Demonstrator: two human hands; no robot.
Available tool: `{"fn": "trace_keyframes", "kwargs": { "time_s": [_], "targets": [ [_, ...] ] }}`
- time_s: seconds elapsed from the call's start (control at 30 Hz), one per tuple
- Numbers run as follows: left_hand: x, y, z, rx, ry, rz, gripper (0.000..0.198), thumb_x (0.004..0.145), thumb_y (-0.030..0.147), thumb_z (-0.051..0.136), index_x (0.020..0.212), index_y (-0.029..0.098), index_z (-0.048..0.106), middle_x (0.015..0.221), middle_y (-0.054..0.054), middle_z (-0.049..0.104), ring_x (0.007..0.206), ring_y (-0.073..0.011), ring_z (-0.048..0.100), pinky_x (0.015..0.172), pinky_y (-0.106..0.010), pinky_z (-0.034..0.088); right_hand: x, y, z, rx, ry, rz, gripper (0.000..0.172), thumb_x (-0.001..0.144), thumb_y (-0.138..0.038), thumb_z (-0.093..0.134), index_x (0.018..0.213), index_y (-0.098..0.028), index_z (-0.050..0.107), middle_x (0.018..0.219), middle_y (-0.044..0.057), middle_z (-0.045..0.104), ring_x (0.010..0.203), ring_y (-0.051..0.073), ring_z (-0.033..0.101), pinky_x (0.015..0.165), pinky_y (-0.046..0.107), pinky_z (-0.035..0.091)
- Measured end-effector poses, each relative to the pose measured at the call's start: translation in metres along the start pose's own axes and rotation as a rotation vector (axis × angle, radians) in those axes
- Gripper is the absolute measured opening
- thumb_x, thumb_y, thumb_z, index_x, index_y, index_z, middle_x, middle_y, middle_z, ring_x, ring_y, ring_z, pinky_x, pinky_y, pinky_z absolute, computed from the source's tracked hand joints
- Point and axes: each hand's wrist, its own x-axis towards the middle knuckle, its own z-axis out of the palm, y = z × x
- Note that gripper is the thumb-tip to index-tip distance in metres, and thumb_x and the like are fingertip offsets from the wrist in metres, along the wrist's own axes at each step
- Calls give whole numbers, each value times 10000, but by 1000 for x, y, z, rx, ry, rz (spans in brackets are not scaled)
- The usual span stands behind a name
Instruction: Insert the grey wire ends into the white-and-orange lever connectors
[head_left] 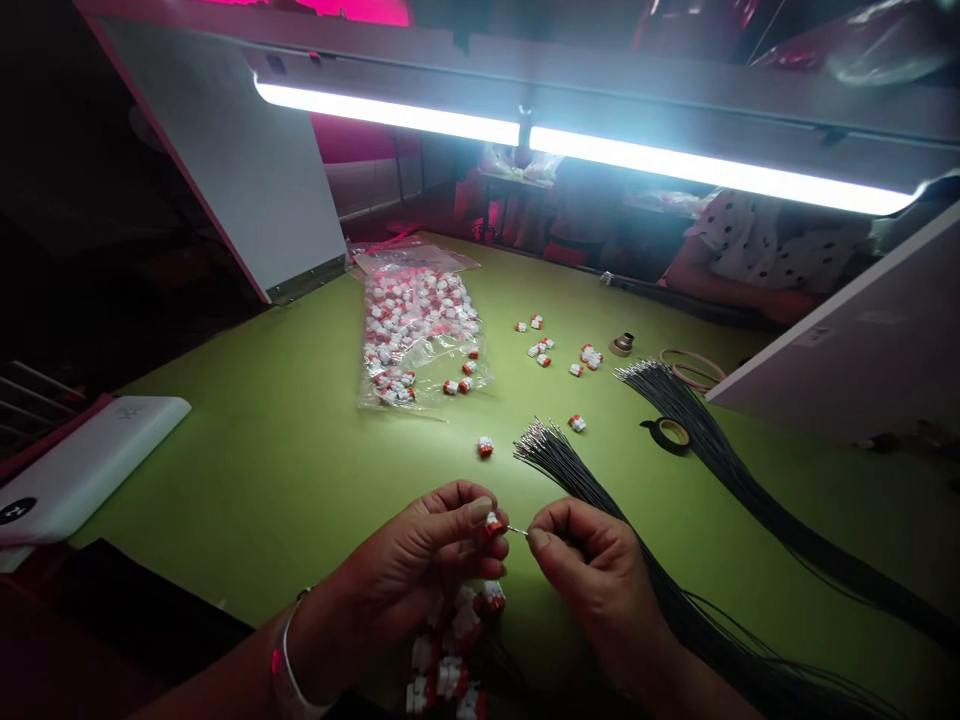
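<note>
Between the thumb and fingers of my left hand (420, 545) is a small red-and-white connector (493, 523). My right hand (596, 570) pinches a thin wire (517, 530) near its metal tip, which points at the connector's right side. Whether the tip sits inside the connector or just short of it I cannot tell. Below my left hand, a cluster of red-and-white connectors (452, 675) hangs close to the table's near edge. A bundle of black wires (581, 480) with bare silvery ends runs behind and beneath my right hand.
A clear bag of connectors (420, 330) lies on the green table (262, 400). Loose connectors (544, 348), black tape (670, 436) and a second wire bundle (720, 460) lie to the right. A white device (97, 460) is at left; a lamp (712, 170) hangs above. Another person (772, 245) sits opposite.
</note>
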Motion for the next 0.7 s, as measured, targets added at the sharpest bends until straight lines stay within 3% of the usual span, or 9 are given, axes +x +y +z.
{"fn": "trace_keyframes", "kwargs": {
  "time_s": [0.2, 0.3, 0.37, 0.5, 0.7],
  "targets": [
    [4, -5, -1, -30, 10, 2, 224, 741, 135, 825, 918, 144, 688, 863, -96, 758, 651, -112, 680, 544, -162, 524, -5, -1, 6, 26, -20, -26, 223, 785, -330, 662, 653, -161, 601, 506, -69, 350, 470, 78, 227, 422, 230, 175],
    [4, -8, -1, -19, -12, 11, 188, 736, 109, 822, 875, 114, 696, 915, -113, 756, 718, -127, 697, 626, -186, 562, -6, 0, 7, 14, -17, -47, 214, 800, -320, 653, 664, -159, 617, 509, -64, 364, 468, 78, 237, 423, 231, 179],
    [4, -10, -2, -24, -35, 18, 186, 735, 106, 822, 873, 120, 697, 892, -98, 752, 738, -137, 703, 655, -202, 574, -6, 2, 7, 7, -19, -55, 218, 814, -325, 648, 676, -159, 623, 516, -61, 375, 469, 80, 249, 425, 232, 189],
    [2, -11, -3, -7, -40, 4, 176, 774, 211, 809, 902, 147, 707, 735, -40, 717, 561, -109, 650, 560, -217, 570, -6, 4, 6, -16, -26, -74, 224, 835, -328, 632, 683, -165, 613, 518, -61, 381, 461, 80, 262, 422, 232, 199],
    [-2, -6, -2, 83, -33, 51, 361, 718, 122, 838, 1060, 137, 722, 799, -50, 723, 588, -101, 662, 532, -176, 562, -7, 4, 7, -51, -12, -103, 220, 853, -317, 626, 690, -170, 605, 531, -58, 397, 464, 85, 284, 420, 233, 228]
  ]
}}
